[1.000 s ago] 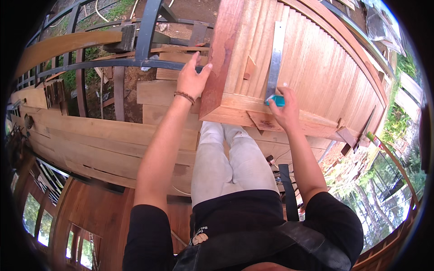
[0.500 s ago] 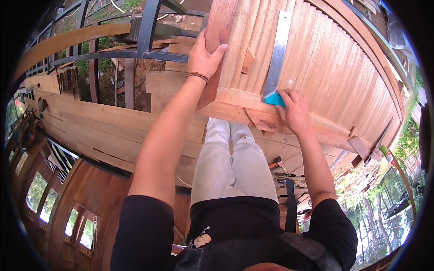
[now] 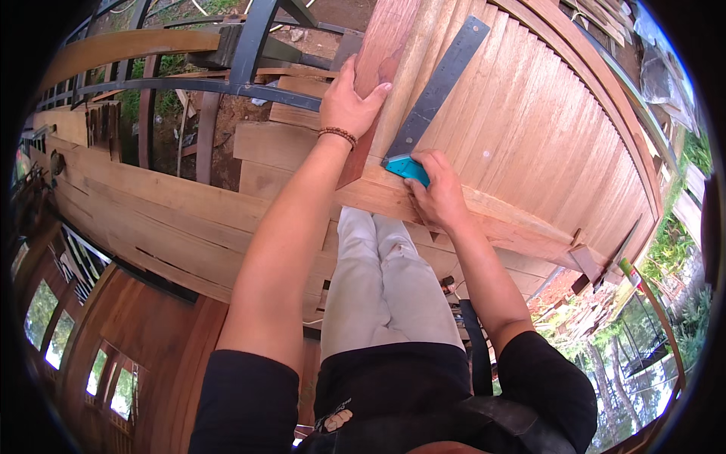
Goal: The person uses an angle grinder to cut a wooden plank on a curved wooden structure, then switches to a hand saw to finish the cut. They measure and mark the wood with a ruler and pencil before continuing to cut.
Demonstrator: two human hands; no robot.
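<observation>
My left hand is closed over a reddish-brown board, its thumb on the near side and its fingers round the far side. The board rests along the left end of a light wooden panel made of many narrow slats. In my right hand is a try square, held by its teal handle against the panel's front rail. The square's steel blade lies slantwise across the slats, its handle end close to the reddish board.
A curved wooden rim borders the panel's far right. At left stands a dark metal frame with a curved wooden strip. Long planks run below it. A small wood block sits at the panel's near right corner.
My right hand has slid the try square left along the front rail, and its blade has tilted further to the right. My left hand stays on the reddish board.
</observation>
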